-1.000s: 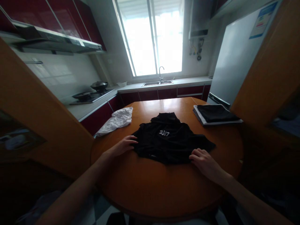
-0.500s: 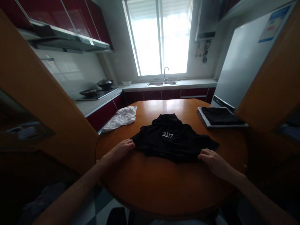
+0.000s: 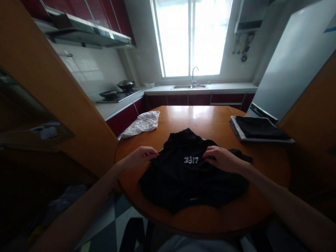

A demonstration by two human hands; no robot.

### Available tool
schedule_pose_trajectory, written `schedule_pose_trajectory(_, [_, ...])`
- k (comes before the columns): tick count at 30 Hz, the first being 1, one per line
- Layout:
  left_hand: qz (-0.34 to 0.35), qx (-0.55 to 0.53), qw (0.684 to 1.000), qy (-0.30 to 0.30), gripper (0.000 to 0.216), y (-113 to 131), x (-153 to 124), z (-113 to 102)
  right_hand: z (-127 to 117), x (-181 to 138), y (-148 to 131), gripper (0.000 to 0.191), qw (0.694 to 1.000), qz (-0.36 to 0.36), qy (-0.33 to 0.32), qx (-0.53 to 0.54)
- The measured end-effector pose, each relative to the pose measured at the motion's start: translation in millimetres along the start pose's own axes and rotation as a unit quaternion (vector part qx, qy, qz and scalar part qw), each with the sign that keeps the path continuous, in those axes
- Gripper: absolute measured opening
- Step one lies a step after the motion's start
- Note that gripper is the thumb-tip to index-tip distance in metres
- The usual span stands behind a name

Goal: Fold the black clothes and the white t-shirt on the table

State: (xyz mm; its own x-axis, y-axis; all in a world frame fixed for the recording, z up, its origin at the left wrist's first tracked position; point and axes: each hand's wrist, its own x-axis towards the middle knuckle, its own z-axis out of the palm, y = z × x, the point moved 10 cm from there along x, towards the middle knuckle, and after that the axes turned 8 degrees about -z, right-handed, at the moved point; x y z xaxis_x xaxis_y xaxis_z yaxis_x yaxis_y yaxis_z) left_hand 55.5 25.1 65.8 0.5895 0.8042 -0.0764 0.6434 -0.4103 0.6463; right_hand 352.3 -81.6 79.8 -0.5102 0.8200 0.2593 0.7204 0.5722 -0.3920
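A black shirt (image 3: 183, 178) lies spread on the round wooden table (image 3: 199, 224). White lettering on its front appears upside down, and the collar end faces me. My left hand (image 3: 144, 155) is closed in a pinch at the shirt's left edge. On the other side my right hand (image 3: 219, 157) pinches the black cloth just right of the lettering, its fingertips partly hidden. Part of the right sleeve shows behind my right wrist.
A crumpled white cloth (image 3: 143, 124) lies at the table's far left. Folded dark and white garments (image 3: 259, 127) are stacked at the far right. Beyond stand a counter with a sink (image 3: 189, 86), a stove with pans (image 3: 126, 85), and a fridge (image 3: 291, 66).
The shirt has been drawn towards me and spread out nearer the table's front edge. My right hand has moved inward and away from me; my left hand has moved slightly forward.
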Motion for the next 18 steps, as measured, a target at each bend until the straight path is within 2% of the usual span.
schedule_pose_trajectory(3, [0.011,-0.013,0.994,0.112,0.046,-5.6,60.2,-28.4,28.5,72.9,-11.9,0.019,0.997,-0.040,0.001,-0.073])
schedule_pose_trajectory(5, [0.024,-0.011,0.990,0.139,0.046,-4.0,101.7,-31.7,52.7,110.0,-12.5,0.019,0.992,-0.044,-0.014,-0.121])
schedule_pose_trajectory(8, [0.052,0.009,0.991,0.124,0.042,5.6,161.1,-13.5,84.0,142.0,-6.8,0.020,0.983,-0.030,-0.035,-0.177])
schedule_pose_trajectory(11, [0.071,0.015,0.994,0.087,0.037,13.9,209.0,15.9,100.1,150.7,1.4,0.023,0.981,-0.012,-0.035,-0.192])
schedule_pose_trajectory(13, [0.071,0.002,0.995,0.066,0.032,14.6,232.6,28.4,97.4,149.5,7.2,0.025,0.986,-0.004,-0.010,-0.168])
schedule_pose_trajectory(15, [0.069,-0.014,0.996,0.055,0.030,10.4,249.8,27.8,82.5,146.3,18.0,0.020,0.993,0.007,0.039,-0.111])
schedule_pose_trajectory(18, [0.017,-0.122,0.988,0.097,0.029,-16.8,268.7,-7.0,42.9,137.8,63.0,0.014,0.987,0.071,0.142,0.018])
